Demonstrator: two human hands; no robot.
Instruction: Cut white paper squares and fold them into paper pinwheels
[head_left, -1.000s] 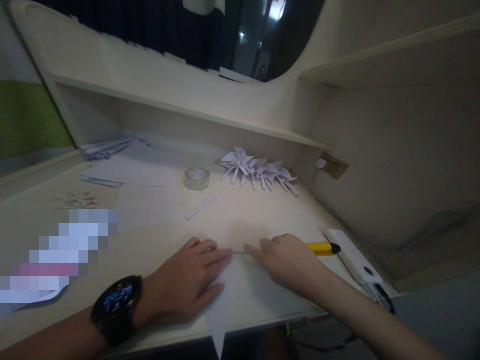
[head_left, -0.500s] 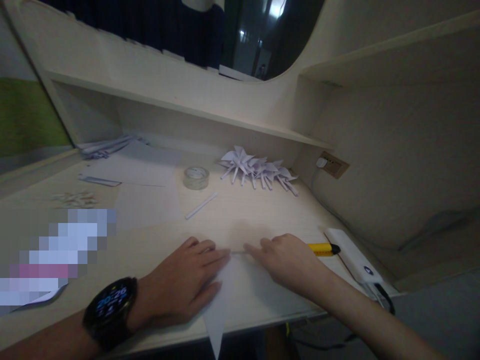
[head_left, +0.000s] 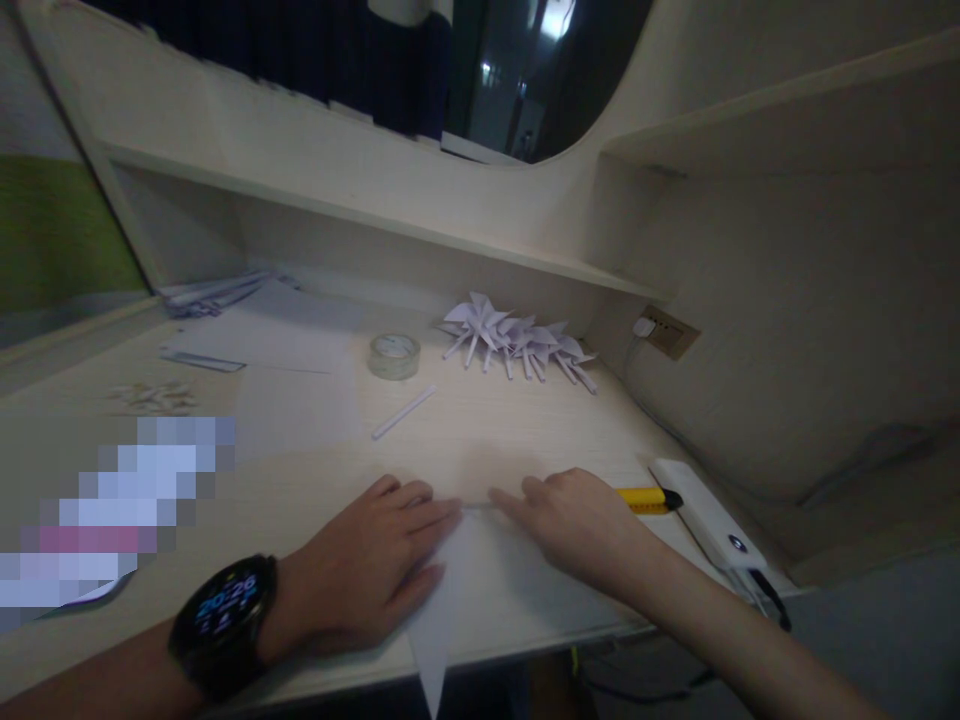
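While your left hand [head_left: 375, 560] lies thumb apart | right hand [head_left: 577, 525]: can't tell grip | white paper [head_left: 433, 645]: plain, tapering sharply past desk [head_left: 517, 435] edge

I can read 20:26 in bluish digits on the watch [head_left: 226, 603], left of the tape roll [head_left: 394, 369], nearer me.

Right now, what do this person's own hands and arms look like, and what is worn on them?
Both the left hand and right hand are ungloved, and no sleeves show on the forearms. The left wrist wears a black smartwatch with a rounded case, dark strap and lit screen reading 20:26 in bluish digits. Nothing is visible on the right wrist.
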